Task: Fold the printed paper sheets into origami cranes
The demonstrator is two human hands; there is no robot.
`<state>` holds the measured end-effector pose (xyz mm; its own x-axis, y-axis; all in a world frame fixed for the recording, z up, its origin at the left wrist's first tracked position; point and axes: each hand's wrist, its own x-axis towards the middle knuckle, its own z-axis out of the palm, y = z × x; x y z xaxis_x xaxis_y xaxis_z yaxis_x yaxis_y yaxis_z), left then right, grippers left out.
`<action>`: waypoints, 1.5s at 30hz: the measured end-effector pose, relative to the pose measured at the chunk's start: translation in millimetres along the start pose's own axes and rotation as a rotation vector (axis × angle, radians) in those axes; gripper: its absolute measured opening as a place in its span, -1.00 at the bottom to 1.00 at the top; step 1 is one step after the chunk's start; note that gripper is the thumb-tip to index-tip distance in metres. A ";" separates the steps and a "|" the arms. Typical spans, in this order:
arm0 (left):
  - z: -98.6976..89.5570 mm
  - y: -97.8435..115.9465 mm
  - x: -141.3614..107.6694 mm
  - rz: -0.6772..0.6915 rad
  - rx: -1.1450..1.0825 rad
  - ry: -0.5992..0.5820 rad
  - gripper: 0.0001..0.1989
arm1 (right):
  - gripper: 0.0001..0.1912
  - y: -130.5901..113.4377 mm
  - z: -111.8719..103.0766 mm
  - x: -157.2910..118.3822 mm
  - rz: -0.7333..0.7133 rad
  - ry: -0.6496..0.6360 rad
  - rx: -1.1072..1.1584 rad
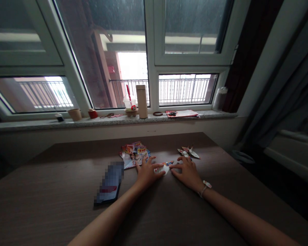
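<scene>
A small folded piece of printed paper (pixel 166 168), white with coloured patches, lies on the table between my two hands. My left hand (pixel 146 172) rests over its left side, fingers spread, with index finger and thumb touching the paper. At the right edge, the thumb and index finger of my right hand (pixel 186 172) come close together on the paper. Just beyond my right hand are folded paper cranes (pixel 188 152). A stack of colourful printed sheets (pixel 133 155) lies beyond my left hand, close to its fingertips.
A phone (pixel 110 182), partly blurred, lies left of my left forearm on the brown table (pixel 53 191). Along the windowsill (pixel 110 120) stand a tan thermos (pixel 142 101), a plastic cup with a red straw (pixel 129 102), a brown paper cup (pixel 74 114) and scissors (pixel 171 113) on papers.
</scene>
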<state>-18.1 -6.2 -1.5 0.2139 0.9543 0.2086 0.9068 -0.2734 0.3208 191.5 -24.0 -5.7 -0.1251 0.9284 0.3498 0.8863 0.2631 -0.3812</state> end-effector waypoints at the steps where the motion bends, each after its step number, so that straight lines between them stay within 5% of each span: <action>1: 0.5 -0.4 0.2 0.000 -0.005 -0.002 -0.67 | -0.78 0.6 -0.3 1.3 0.015 0.007 -0.023; 13: 1.4 -0.5 0.6 -0.005 -0.023 -0.005 -0.66 | -0.71 2.4 2.5 6.7 0.111 0.084 -0.196; 30: -0.2 -1.3 -0.5 0.090 -0.044 -0.015 -0.70 | -0.73 7.3 4.5 14.6 0.038 0.151 -0.168; 45: 2.3 -2.7 -0.4 0.062 -0.039 -0.025 -0.69 | -0.60 3.7 6.1 9.7 0.070 0.017 -0.074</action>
<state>-19.8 -5.6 -4.5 0.2783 0.9381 0.2062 0.8768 -0.3358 0.3441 190.8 -12.4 -9.0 -0.0551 0.9391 0.3393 0.9233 0.1773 -0.3408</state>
